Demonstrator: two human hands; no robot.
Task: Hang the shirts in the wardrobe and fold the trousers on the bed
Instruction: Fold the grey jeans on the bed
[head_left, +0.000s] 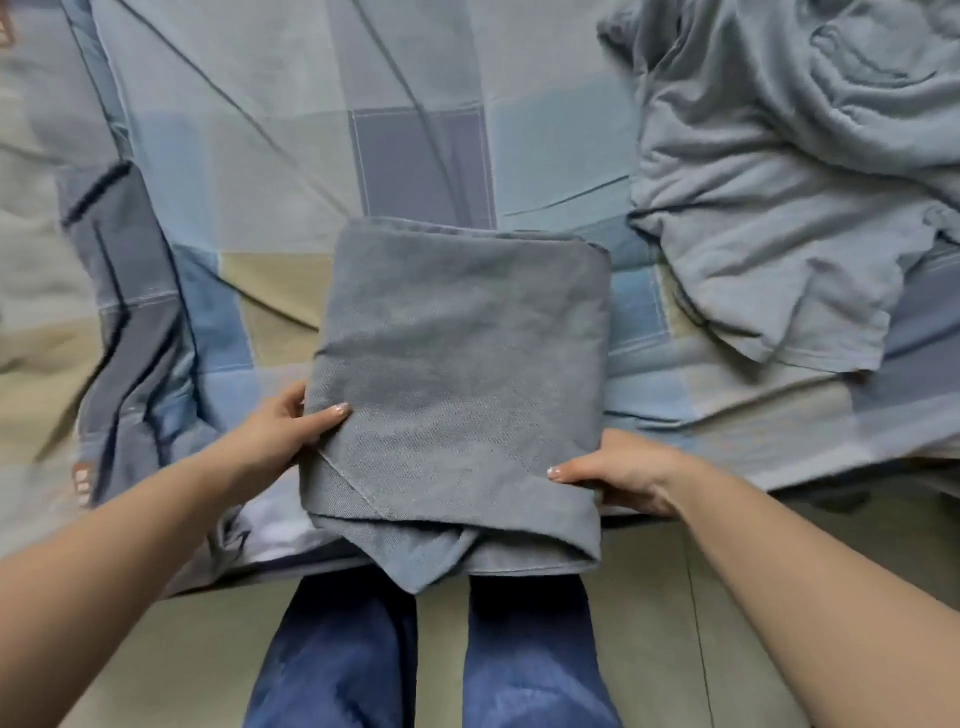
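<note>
A folded pair of grey trousers (457, 374) lies at the near edge of the bed, its lower end hanging slightly over the edge. My left hand (283, 431) grips the trousers' left side, thumb on top and fingers underneath. On the lower right side my right hand (623, 475) holds them the same way, thumb over the fabric. A crumpled light grey garment (769, 208) lies on the bed to the right, apart from the trousers.
The bed carries a checked sheet (260, 156) in blue, grey and beige, wrinkled at the left. Its near edge runs just in front of my legs in blue trousers (431, 660). Below is a greenish floor (675, 597).
</note>
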